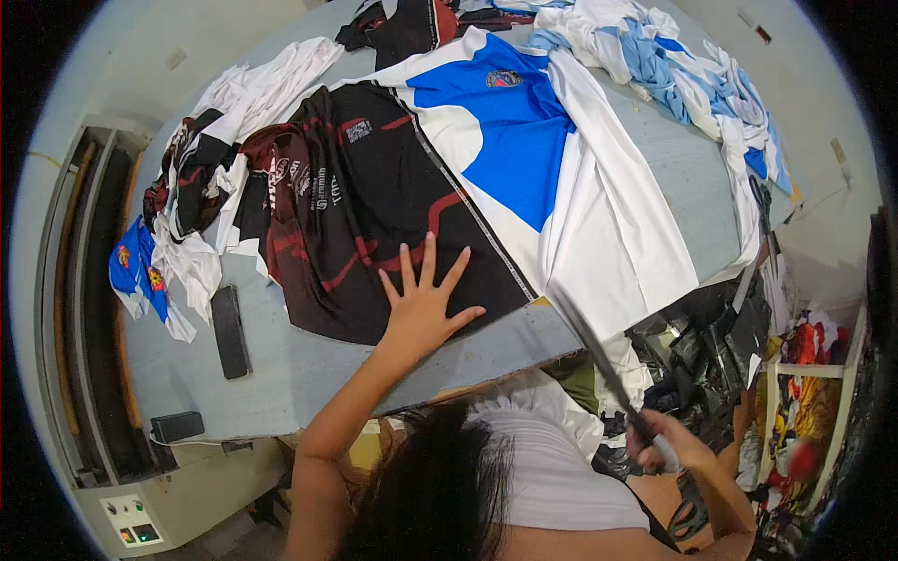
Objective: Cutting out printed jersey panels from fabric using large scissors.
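My left hand (422, 304) lies flat with fingers spread on a black printed fabric panel (374, 215) with dark red bands, pressing it to the grey table. Beside that panel, a blue and white garment (519, 131) stretches toward the front edge, its white part hanging over. My right hand (672, 445), off the table at the lower right, is closed on the dark handle of a long blade-like tool (599, 351). Motion blurs the tool, and its exact kind cannot be told. Its far end reaches up to the white cloth near the panel's corner.
Piles of white and dark garments (281, 75) lie at the left, light blue and white ones (673, 75) at the far right. A black oblong object (230, 333) and a small black box (177, 427) rest near the table's (309, 374) front left. Shelves (812, 370) with cloth stand at right.
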Motion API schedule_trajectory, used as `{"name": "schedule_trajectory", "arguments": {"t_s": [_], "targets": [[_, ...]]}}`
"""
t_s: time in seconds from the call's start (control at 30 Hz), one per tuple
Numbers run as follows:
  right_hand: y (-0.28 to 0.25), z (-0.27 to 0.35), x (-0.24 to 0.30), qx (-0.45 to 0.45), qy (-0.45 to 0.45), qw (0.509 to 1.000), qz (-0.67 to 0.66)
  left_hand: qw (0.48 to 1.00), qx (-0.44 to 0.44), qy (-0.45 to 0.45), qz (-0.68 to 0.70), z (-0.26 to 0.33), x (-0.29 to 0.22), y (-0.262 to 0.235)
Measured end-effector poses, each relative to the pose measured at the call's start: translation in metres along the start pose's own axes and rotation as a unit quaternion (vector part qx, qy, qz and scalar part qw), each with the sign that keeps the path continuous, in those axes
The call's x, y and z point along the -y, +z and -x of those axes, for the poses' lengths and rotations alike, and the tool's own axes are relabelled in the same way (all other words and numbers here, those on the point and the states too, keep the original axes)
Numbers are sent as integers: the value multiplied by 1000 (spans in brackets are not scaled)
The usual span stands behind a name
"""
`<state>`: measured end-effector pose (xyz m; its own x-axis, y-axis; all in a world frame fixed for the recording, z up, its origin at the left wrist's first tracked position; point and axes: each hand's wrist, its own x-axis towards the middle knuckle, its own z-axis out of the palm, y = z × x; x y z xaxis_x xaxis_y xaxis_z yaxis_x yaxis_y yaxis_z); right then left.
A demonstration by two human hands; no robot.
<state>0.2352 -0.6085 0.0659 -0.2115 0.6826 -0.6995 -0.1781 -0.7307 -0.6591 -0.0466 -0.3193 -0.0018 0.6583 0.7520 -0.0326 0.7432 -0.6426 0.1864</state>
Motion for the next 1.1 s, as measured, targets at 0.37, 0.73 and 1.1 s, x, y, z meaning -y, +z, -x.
{"name": "schedule_trajectory", "arguments": {"t_s": [0.37, 0.73, 1.1], "targets": [[2, -33, -5, -37, 37, 997, 64, 978, -205, 50, -2, -35, -22, 15], [0, -56, 30, -45, 86, 973, 211, 988, -145, 31, 35, -26, -9, 34], [-6, -67, 26, -49, 22, 943, 328, 990, -129, 32, 43, -25, -7, 29]]}}
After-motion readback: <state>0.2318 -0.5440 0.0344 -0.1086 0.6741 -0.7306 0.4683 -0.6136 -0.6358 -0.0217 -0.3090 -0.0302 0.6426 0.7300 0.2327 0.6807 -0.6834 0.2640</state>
